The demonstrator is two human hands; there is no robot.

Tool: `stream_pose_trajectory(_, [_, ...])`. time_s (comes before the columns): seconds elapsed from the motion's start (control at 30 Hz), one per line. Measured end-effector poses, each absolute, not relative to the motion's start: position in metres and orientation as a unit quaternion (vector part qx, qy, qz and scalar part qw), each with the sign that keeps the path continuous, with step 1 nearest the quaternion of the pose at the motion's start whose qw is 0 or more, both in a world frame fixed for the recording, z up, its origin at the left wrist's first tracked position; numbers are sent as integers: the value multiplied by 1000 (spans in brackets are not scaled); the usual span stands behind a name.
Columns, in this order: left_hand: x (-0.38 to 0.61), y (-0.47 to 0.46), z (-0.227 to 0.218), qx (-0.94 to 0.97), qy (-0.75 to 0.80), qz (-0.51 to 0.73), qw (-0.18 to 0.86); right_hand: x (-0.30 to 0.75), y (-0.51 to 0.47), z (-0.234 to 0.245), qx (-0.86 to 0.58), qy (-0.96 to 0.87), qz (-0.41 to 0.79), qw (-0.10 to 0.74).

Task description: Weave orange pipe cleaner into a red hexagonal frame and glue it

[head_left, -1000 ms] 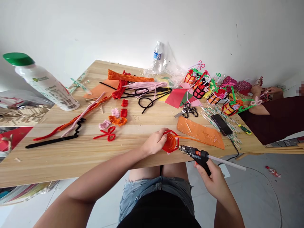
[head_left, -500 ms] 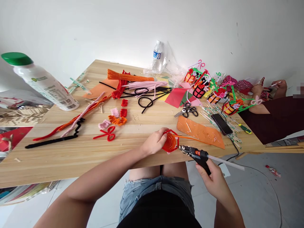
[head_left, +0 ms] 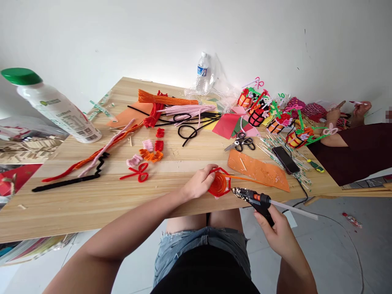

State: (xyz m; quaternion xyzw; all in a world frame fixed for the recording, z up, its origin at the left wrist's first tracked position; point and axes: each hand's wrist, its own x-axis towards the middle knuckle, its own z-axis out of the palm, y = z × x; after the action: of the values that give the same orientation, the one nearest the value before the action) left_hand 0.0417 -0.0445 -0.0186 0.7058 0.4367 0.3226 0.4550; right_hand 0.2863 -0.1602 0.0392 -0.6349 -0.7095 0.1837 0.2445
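Note:
My left hand (head_left: 200,182) pinches the left rim of a small red-and-orange pipe-cleaner basket (head_left: 219,183) near the table's front edge. Orange pipe cleaner is coiled inside it, and a loose orange strand (head_left: 245,178) runs out to the right. My right hand (head_left: 275,228) is wrapped around the handle of a black hot glue gun (head_left: 255,200), with a clear glue stick poking from its back. The crusted nozzle points left, just short of the basket's right side. An orange felt sheet (head_left: 260,169) lies behind the gun.
Black-handled scissors (head_left: 241,142), a phone (head_left: 286,160) and finished flower baskets (head_left: 275,122) lie to the right. Pipe-cleaner bundles (head_left: 180,108) and bent pieces (head_left: 150,154) are on the left and middle. A large white bottle (head_left: 58,106) stands far left. Another person's arm (head_left: 333,139) is at right.
The glue gun has shifted slightly to the right, a little farther from the basket. My left hand and the basket have barely moved. The other person's hands have moved slightly.

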Motion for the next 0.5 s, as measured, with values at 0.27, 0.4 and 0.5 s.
stream_pose_trajectory(0.27, [37,-48,-20,722,367,403,426,287,-169,44,-622,-672,257,309])
stream_pose_trajectory(0.4, [33,-49,-19,749,311,444,381,286,-173,45,-600,-669,295,325])
stream_pose_trajectory(0.5, [32,-49,-16,756,292,452,373,283,-172,45,-590,-673,309,323])
